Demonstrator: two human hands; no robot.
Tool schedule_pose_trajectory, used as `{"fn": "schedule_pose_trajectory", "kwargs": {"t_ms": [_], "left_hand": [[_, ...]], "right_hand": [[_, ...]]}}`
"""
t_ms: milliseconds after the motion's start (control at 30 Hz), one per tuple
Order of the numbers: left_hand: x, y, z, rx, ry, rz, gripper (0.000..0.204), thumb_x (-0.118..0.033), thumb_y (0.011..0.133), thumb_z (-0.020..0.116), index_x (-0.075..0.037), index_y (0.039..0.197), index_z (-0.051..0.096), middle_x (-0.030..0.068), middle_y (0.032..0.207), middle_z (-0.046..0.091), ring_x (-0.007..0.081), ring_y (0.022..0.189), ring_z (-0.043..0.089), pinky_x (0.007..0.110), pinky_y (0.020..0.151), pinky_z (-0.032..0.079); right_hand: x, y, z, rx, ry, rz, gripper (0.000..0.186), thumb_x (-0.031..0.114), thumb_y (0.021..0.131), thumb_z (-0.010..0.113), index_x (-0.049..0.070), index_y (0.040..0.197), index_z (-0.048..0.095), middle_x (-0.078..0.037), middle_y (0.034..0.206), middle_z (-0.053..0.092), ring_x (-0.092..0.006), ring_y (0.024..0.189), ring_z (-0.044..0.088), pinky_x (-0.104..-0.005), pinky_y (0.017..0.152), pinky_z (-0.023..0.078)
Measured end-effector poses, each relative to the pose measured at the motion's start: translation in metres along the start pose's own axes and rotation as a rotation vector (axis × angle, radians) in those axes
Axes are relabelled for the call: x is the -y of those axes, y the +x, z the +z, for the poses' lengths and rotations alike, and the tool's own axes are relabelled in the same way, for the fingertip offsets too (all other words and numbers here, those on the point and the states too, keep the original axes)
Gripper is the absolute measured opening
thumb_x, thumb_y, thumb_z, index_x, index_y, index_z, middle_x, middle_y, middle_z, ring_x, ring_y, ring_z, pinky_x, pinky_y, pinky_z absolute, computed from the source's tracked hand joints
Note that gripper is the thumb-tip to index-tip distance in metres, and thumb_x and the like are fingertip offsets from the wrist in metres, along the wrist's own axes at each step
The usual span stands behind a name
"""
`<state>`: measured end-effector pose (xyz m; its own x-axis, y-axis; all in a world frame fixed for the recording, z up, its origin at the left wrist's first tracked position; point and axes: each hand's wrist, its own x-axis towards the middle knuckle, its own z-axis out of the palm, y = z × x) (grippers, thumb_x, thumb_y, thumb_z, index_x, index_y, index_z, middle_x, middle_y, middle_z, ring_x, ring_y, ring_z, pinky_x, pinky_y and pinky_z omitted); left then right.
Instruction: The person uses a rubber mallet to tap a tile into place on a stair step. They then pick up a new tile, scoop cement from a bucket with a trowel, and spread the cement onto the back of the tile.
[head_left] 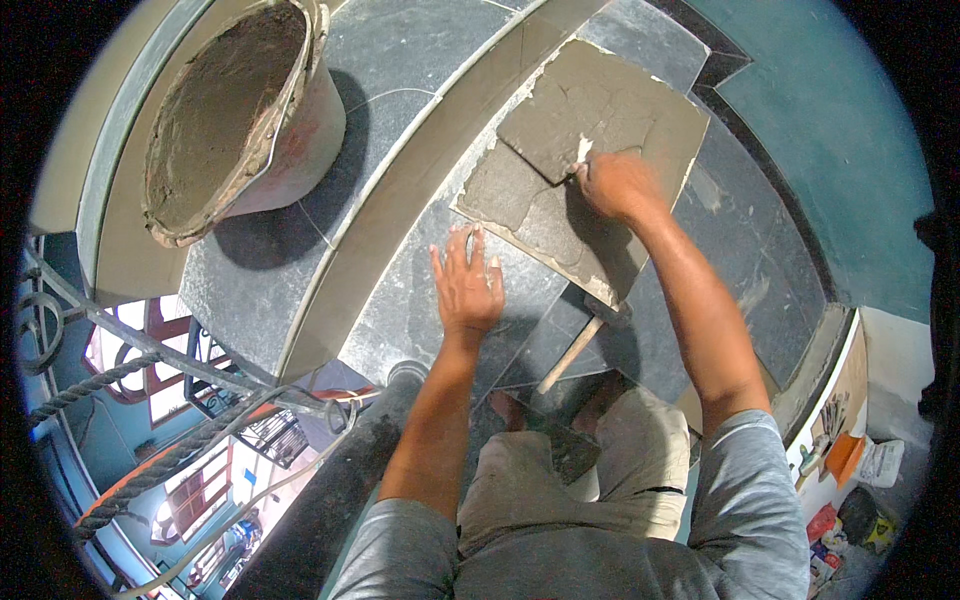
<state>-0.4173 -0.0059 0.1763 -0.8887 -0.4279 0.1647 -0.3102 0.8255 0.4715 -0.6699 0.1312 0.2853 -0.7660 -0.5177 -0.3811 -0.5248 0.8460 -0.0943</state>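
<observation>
A square tile or slab (655,245) lies tilted across the step in front of me, its upper face spread with wet grey mortar (610,100). Over its middle, my right hand (618,184) is closed round the handle of what looks like a trowel (583,150); the blade is hard to tell from the mortar. My left hand (468,285) is open, fingers spread, by the slab's near left edge; whether the fingertips touch it I cannot tell. From under the slab's near corner sticks out a mallet (570,355) with a wooden handle and dark head.
A mortar-caked bucket (322,140) stands on the dark step at the left. A curved riser (400,220) runs between the steps. Rope (150,475) and metal railing (110,320) edge a drop at lower left. Assorted tools and bags (850,490) lie at lower right.
</observation>
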Motion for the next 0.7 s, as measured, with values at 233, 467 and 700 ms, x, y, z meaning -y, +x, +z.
{"fn": "schedule_pose_trajectory", "kwargs": {"t_ms": [233, 467, 700], "left_hand": [[0.001, 0.001, 0.001, 0.030, 0.024, -0.010, 0.062, -0.024, 0.098, 0.060, -0.002, 0.154, 0.049, 0.0182, 0.157, 0.046, 0.0374, 0.155, 0.035, 0.063, 0.128, 0.016], [0.001, 0.001, 0.002, 0.039, 0.036, -0.018, 0.060, -0.022, 0.099, 0.058, -0.006, 0.156, 0.047, 0.0169, 0.157, 0.046, 0.0389, 0.153, 0.037, 0.064, 0.126, 0.018], [0.000, 0.003, 0.002, 0.097, 0.091, -0.039, 0.065, -0.026, 0.098, 0.060, -0.005, 0.157, 0.045, 0.0153, 0.159, 0.044, 0.0350, 0.156, 0.032, 0.060, 0.129, 0.014]], "right_hand": [[-0.005, 0.048, 0.003, 0.008, 0.040, 0.047, 0.037, 0.025, 0.100, 0.055, -0.001, 0.114, 0.076, -0.026, 0.121, 0.073, -0.0446, 0.112, 0.072, -0.0554, 0.095, 0.057], [-0.015, 0.045, -0.002, -0.225, 0.018, 0.083, 0.031, 0.022, 0.098, 0.057, 0.003, 0.110, 0.078, -0.026, 0.108, 0.076, -0.0441, 0.101, 0.075, -0.0542, 0.086, 0.059], [0.005, -0.014, 0.031, -0.209, 0.007, -0.116, 0.040, 0.036, 0.105, 0.054, 0.000, 0.103, 0.070, -0.028, 0.093, 0.075, -0.0444, 0.088, 0.075, -0.0560, 0.078, 0.059]]}}
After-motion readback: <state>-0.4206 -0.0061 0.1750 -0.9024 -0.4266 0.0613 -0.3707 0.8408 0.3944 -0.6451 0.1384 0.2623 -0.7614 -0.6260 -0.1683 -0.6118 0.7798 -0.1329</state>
